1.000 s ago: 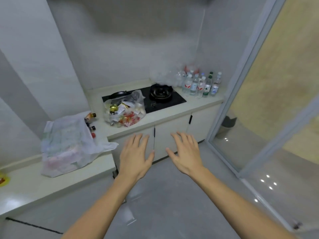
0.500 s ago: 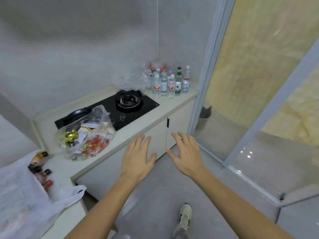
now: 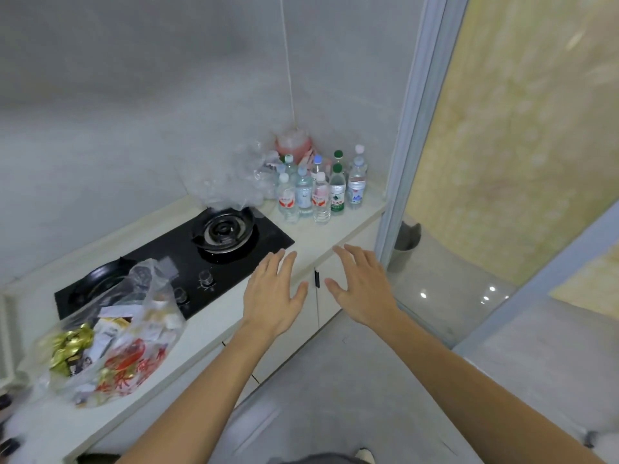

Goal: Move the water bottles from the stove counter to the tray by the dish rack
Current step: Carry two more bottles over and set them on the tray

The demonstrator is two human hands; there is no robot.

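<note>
Approach: as the person has stepped closer over the last second, the water bottles (image 3: pixel 318 190) have grown from a far-off cluster to a group just ahead of the hands.
Bottles: they stand upright and packed together at the right end of the surface (image 3: pixel 335 236), between the stove (image 3: pixel 187 259) and the glass door frame (image 3: pixel 402 182), with clear plastic wrap (image 3: pixel 231 182) behind them.
Left hand (image 3: pixel 271 293): grip released, fingers spread, palm down over the surface's front edge, holding nothing.
Right hand (image 3: pixel 363 289): likewise splayed and empty, in front of the cabinet door.
Meaning: the walk-up looks nearly finished; no bottle has been picked up yet.
Tray: not in view.
</note>
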